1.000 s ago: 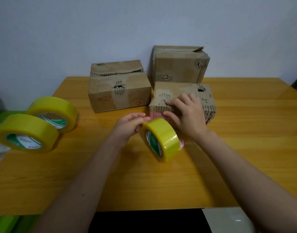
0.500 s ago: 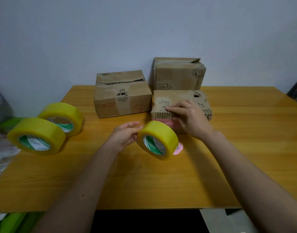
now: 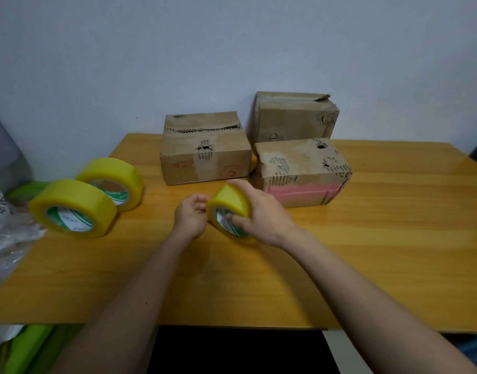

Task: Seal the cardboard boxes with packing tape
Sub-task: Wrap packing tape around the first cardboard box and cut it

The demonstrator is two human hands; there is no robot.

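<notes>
Head view, right hand gripping tape roll, left hand pinching its edge

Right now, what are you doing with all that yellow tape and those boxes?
A person is getting ready to tape up cardboard boxes. The right hand grips a yellow tape roll from above, and the left hand pinches at its edge, perhaps hunting for the loose end. No tape is pulled out yet. Three worn boxes sit at the back of the wooden table; the nearest box has a pink band on its front. Two spare rolls lie to the left.
</notes>
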